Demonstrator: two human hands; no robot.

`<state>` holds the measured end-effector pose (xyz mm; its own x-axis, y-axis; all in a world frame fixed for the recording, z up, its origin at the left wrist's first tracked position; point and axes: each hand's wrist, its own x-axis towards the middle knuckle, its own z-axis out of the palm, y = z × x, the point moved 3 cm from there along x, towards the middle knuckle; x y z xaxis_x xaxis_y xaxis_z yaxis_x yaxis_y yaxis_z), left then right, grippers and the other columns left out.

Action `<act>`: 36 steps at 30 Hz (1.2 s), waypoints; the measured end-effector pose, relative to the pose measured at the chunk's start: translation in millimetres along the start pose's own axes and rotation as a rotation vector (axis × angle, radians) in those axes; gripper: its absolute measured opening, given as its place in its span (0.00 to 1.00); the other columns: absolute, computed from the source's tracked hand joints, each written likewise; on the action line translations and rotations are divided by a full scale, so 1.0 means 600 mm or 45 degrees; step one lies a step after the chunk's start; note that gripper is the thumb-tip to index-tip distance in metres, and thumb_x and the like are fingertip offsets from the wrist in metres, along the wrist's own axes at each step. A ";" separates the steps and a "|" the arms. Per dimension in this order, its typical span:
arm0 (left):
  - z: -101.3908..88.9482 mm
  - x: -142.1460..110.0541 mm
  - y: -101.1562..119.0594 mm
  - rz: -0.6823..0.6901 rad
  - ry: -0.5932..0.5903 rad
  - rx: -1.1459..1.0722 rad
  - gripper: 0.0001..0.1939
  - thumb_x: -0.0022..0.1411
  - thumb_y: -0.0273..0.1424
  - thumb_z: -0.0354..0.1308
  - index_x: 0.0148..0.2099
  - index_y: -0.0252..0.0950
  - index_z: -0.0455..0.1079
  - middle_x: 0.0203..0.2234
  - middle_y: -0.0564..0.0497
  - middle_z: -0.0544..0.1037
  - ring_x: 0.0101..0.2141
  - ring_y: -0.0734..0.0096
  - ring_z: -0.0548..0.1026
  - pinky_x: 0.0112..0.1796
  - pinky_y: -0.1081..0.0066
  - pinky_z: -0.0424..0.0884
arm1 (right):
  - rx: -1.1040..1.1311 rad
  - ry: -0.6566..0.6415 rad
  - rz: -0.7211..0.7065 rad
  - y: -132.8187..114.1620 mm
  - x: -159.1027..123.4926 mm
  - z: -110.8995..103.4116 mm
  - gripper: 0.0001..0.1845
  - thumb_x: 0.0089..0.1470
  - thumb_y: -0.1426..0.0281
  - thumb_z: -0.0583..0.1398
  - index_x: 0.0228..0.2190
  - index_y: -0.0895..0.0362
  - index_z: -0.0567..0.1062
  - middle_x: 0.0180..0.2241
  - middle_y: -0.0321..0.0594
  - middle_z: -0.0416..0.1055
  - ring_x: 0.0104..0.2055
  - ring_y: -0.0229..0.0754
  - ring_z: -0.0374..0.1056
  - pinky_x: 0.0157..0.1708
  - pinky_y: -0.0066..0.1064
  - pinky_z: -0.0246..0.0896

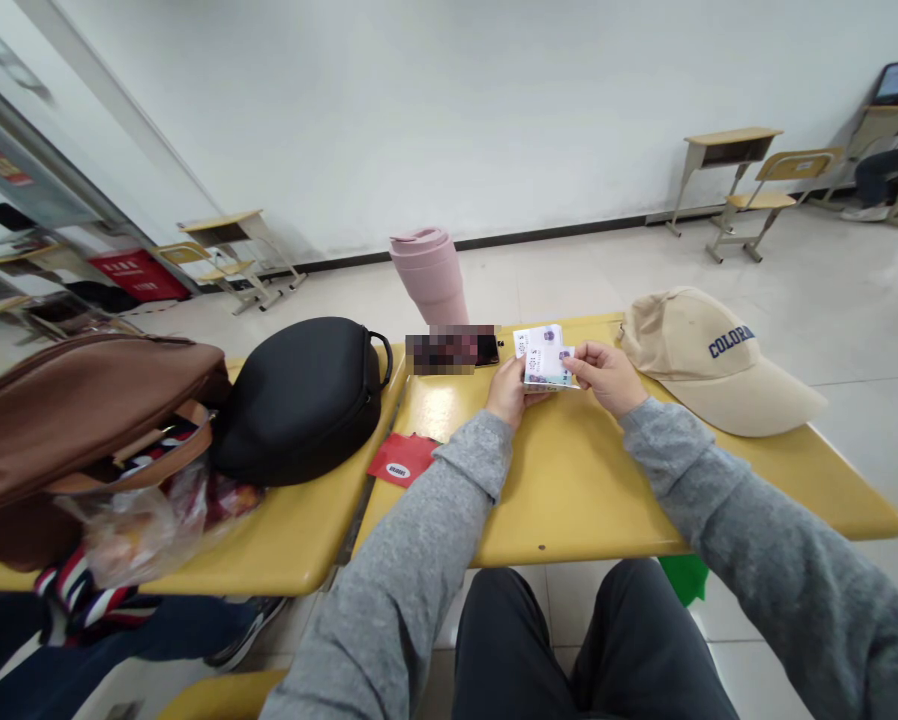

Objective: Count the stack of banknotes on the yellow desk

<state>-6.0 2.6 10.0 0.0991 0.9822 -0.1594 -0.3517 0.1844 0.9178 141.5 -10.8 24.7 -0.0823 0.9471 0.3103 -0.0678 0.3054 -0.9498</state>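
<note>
Over the yellow desk, my left hand is closed around a small stack of white and purple printed cards, its fingers partly hidden beneath them. My right hand pinches the right edge of the front card between thumb and finger. That card overlaps the others, and the print is too small to read fully. Just left of the cards lies a dark phone, partly blurred out. A red pouch or packet with a white oval label rests beside my left forearm.
Behind the phone stands a pink tumbler. A beige cap sits at the desk's right. On the adjoining left desk are a black rounded case, a brown bag and a clear plastic bag. Another person's leg shows below.
</note>
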 end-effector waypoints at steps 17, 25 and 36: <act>0.001 -0.004 0.002 0.007 -0.004 -0.015 0.13 0.53 0.33 0.56 0.41 0.35 0.71 0.31 0.47 0.78 0.33 0.65 0.77 0.38 0.63 0.73 | 0.057 -0.082 0.014 -0.009 -0.005 0.005 0.20 0.44 0.53 0.63 0.21 0.56 0.66 0.13 0.28 0.58 0.14 0.30 0.52 0.16 0.26 0.45; 0.001 -0.004 0.002 -0.003 -0.013 -0.009 0.14 0.52 0.34 0.57 0.42 0.34 0.70 0.29 0.47 0.78 0.30 0.65 0.76 0.37 0.62 0.73 | 0.166 -0.131 0.049 0.003 0.000 0.003 0.21 0.47 0.52 0.61 0.19 0.57 0.67 0.14 0.31 0.61 0.12 0.29 0.52 0.13 0.25 0.42; 0.004 -0.007 0.004 -0.012 -0.076 -0.058 0.17 0.49 0.31 0.62 0.42 0.33 0.69 0.30 0.46 0.78 0.28 0.65 0.76 0.39 0.59 0.72 | -0.044 -0.061 0.052 0.001 -0.001 0.000 0.21 0.45 0.53 0.62 0.17 0.57 0.65 0.14 0.32 0.62 0.14 0.29 0.50 0.15 0.26 0.43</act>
<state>-5.2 -1.2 13.8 0.1575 0.9769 -0.1448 -0.3925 0.1964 0.8985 141.6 -11.5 23.9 -0.1317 0.9533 0.2718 -0.0289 0.2704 -0.9623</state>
